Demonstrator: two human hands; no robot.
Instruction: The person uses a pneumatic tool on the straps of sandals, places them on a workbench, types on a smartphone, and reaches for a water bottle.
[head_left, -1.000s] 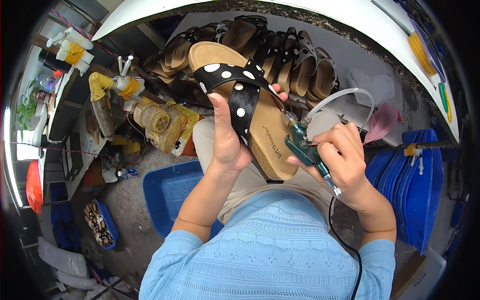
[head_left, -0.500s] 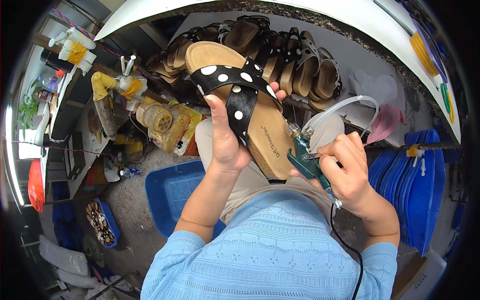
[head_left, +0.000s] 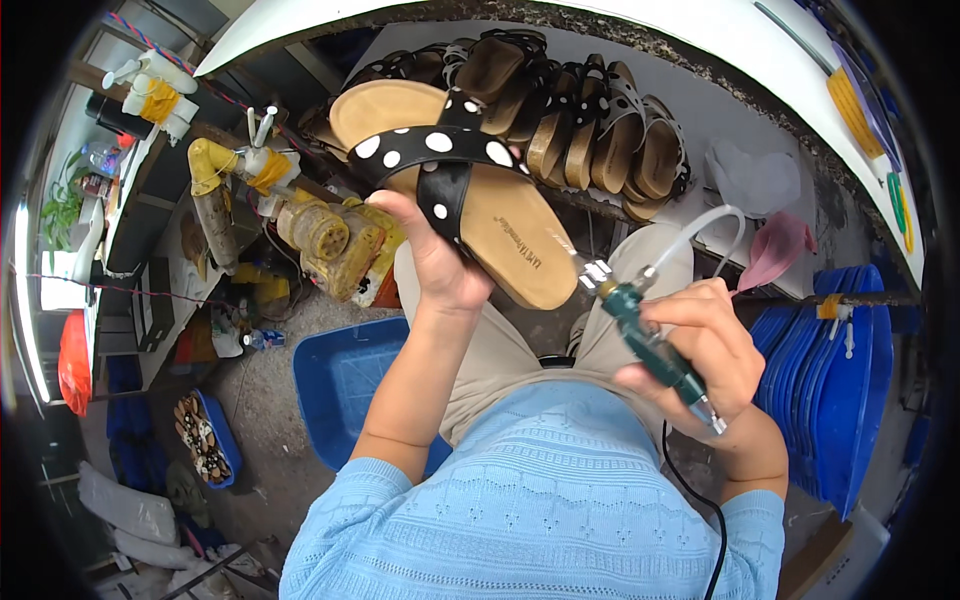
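Note:
Tilted above my lap is a sandal (head_left: 510,240) with a tan footbed and crossed black straps bearing white dots. My left hand (head_left: 440,265) grips it, the thumb at its near side and a fingertip just showing past the strap on the far side. A green spray gun (head_left: 650,345) with a metal nozzle is in my right hand (head_left: 710,345), its fingers wrapped round the body. The nozzle points at the sandal's heel edge, a small gap apart. A clear hose (head_left: 690,228) curves up from the gun.
Many similar sandals (head_left: 580,140) stand in rows on the shelf ahead. A blue bin (head_left: 345,370) sits on the floor at left, with stacked blue trays (head_left: 830,370) at right. A yellow-stained machine (head_left: 320,235) is at left; a smaller blue bin (head_left: 215,440) holds pieces.
The sandal has turned and shifted left, its footbed lying more sideways. The spray gun has swung to the right and slightly down, and its nozzle now sits at the sandal's heel edge.

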